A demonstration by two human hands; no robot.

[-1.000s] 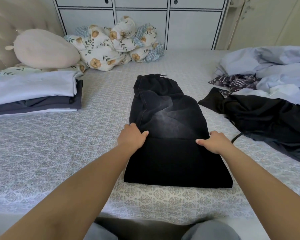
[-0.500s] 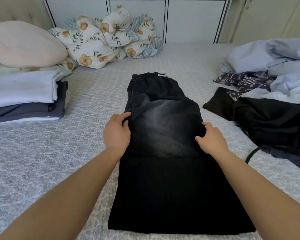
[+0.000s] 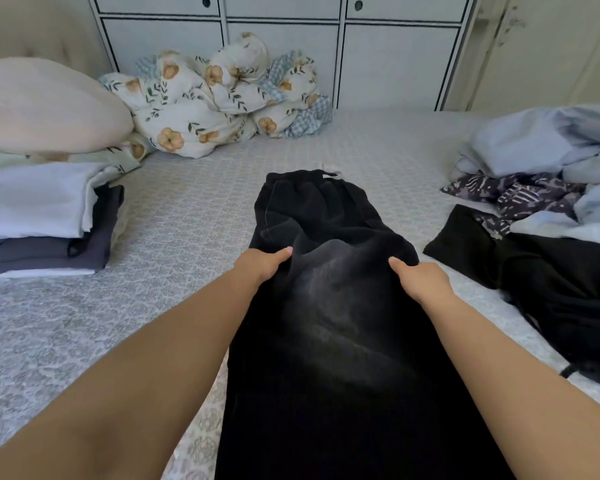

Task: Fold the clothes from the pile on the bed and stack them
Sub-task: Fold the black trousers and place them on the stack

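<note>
I see the black trousers (image 3: 326, 306) lying lengthwise down the middle of the bed (image 3: 187, 216), waistband toward the far edge; their near end is cut off by the frame's bottom; my left hand (image 3: 258, 266) and right hand (image 3: 418, 277) grip the soft, faded cloth at either side, thumbs on top, fingers curled under and hidden; the folded stack (image 3: 45, 216) sits at the left edge, partly cropped; the rumpled pile (image 3: 541, 216) at the right edge runs out of view.

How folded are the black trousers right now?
Partly folded: black trousers doubled lengthwise, waistband far, both hands, left and right, gripping the edges mid-length.
</note>
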